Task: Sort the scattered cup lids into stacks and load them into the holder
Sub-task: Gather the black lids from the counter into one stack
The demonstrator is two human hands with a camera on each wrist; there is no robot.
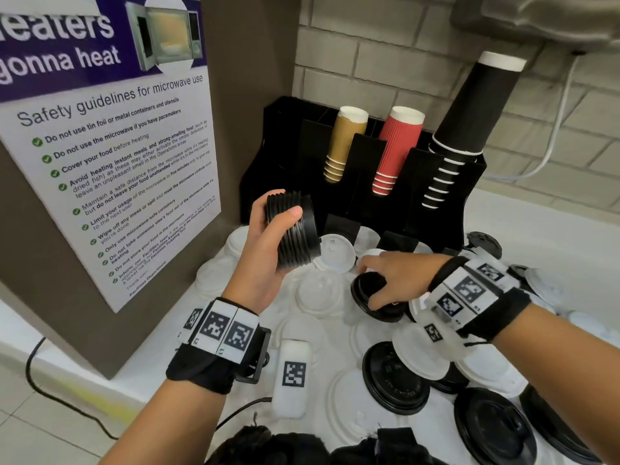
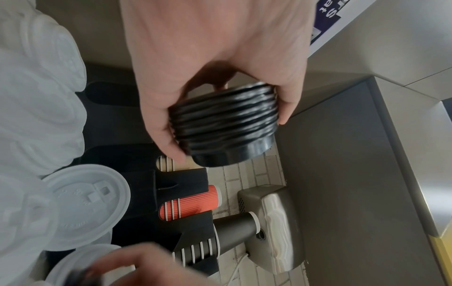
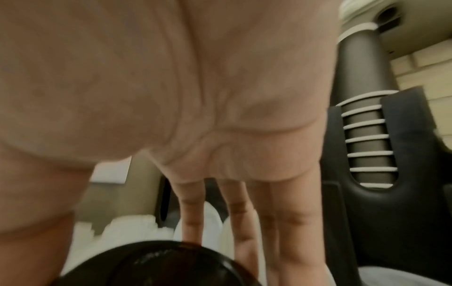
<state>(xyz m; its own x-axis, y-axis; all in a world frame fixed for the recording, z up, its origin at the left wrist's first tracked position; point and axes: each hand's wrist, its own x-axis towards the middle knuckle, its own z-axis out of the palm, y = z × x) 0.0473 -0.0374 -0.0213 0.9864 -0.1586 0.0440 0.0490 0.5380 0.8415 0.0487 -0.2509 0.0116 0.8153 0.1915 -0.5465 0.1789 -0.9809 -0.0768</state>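
- Left hand (image 1: 265, 243) grips the ribbed stack of black plastic lids (image 1: 295, 229) sideways; a slack squeeze could spill it.
- Right hand (image 1: 396, 280) pinches a single round black plastic lid (image 1: 372, 297) (edge-held only); it may slip onto the scattered white plastic lids (image 1: 322, 293).

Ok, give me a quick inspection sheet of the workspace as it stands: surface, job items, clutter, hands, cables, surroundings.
Surface: white counter, largely covered by lids.
Job's things: stack of black lids held up; single black lid on the pile; loose white lids and black lids scattered; black holder with brown, red and black cups.
Clutter: white tagged device.
Grips: left hand grips the stack; right hand pinches the single lid.
Cables: black cable on the left floor; white cable on the wall.
Surroundings: microwave safety poster, tiled wall.
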